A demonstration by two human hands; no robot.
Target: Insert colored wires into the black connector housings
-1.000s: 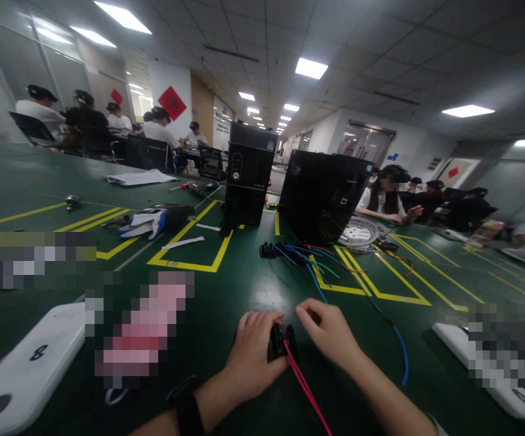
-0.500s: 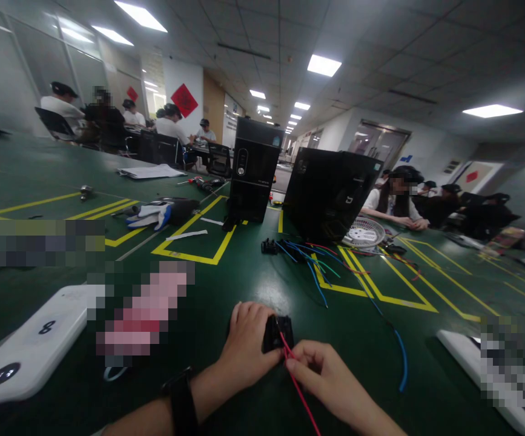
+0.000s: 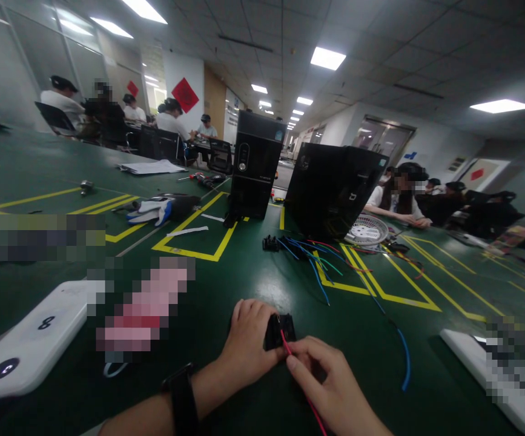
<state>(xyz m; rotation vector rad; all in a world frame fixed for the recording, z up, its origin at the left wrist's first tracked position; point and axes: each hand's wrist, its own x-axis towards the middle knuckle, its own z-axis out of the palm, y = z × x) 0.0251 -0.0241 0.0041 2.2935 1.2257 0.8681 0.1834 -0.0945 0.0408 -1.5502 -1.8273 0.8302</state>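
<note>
Low in the centre of the view, my left hand [image 3: 249, 336] is closed around the near side of a small black plastic block [image 3: 286, 332] resting at the table. A dark band circles that wrist. My right hand [image 3: 330, 372] pinches a thin red wire [image 3: 315, 414] between thumb and forefinger, just in front of the block. The wire's far end meets the top of the block; whether it sits inside an opening there, I cannot tell. Below my right hand the wire trails toward the bottom edge of the view.
Beyond my hands lies another black block [image 3: 270, 243] with blue, green and red wires. Two black computer towers [image 3: 257, 169] stand behind it. A white basket [image 3: 366, 231], gloves [image 3: 149, 213] and white devices [image 3: 26, 345] lie around the green table. Several people sit farther back.
My right hand has shifted slightly to the right, its fingers still pinching the red wire. My left hand stays on the black block. The camera view has tilted a little.
</note>
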